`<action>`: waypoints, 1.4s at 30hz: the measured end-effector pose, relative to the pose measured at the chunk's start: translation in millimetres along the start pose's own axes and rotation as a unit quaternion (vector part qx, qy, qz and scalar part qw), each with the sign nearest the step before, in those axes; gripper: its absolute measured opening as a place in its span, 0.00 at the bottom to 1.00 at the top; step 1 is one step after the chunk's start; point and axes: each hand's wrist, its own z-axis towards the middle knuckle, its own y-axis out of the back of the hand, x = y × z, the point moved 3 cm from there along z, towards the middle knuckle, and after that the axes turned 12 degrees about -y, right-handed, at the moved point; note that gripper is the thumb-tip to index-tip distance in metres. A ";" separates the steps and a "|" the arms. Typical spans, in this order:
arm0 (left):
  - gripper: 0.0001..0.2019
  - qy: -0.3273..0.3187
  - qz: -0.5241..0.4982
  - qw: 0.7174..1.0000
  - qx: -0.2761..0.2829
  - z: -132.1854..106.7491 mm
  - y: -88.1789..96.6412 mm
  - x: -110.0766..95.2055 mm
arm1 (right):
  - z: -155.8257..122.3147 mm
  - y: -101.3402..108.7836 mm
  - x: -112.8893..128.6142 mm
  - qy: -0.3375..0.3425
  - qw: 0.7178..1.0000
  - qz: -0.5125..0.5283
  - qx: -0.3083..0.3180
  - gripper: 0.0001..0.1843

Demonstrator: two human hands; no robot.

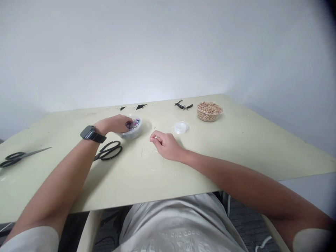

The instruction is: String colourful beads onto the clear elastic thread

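My left hand (pixel 119 123), with a black watch (pixel 90 133) on its wrist, reaches into a clear round tub (pixel 135 132) of purple, white and dark beads (pixel 135 124). Its fingers curl down among the beads, and the fingertips are hidden. Over the middle of the table, my right hand (pixel 166 144) is closed in a pinch. Fine thread ends show beside and below it, seemingly from a thread held in the fingers. Just behind that hand lies a small white spool (pixel 181 127).
Black-handled scissors (pixel 111 151) lie partly under my left forearm; another pair (pixel 15 158) is at far left. Black pliers (pixel 183 105) and a clear tub of tan beads (pixel 209 112) stand toward the back. Dark scraps (pixel 141 106) lie near the wall.
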 end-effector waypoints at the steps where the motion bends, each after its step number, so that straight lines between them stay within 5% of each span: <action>1: 0.17 0.001 0.002 1.000 -0.005 1.1 -0.7 -0.4 | -0.2 -0.1 0.2 0.001 1.000 0.001 0.001 0.10; 20: 0.22 -0.032 -0.121 0.977 -0.174 -10.0 -6.8 13.8 | -1.4 -1.0 -2.6 -0.010 1.000 0.012 0.016 0.10; 30: 0.24 -0.076 -0.251 0.962 -0.071 -36.3 4.5 20.0 | -3.1 -2.2 -5.0 -0.045 0.999 0.012 0.028 0.12; 36: 0.20 -0.108 -0.250 0.961 -0.036 -15.8 19.3 22.4 | -4.7 -3.3 -5.7 -0.048 0.998 0.002 0.031 0.12; 42: 0.19 -0.113 -0.233 0.965 -0.046 4.8 8.7 29.0 | -4.7 -5.2 -5.8 -0.057 0.996 0.009 0.068 0.13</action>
